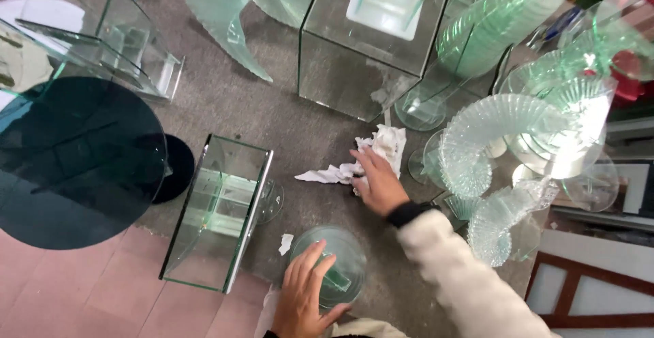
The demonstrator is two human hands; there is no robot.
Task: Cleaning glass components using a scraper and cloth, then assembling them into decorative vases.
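White rag (371, 155) under right hand (378, 185), glass boxes (221, 212) around.

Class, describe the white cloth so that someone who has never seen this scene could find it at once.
Start at the tall clear glass box at the top middle of the grey floor. Just below its lower corner lies the white cloth, crumpled, with the right hand resting on it. It is the only soft, opaque white thing among hard, see-through glass pieces.
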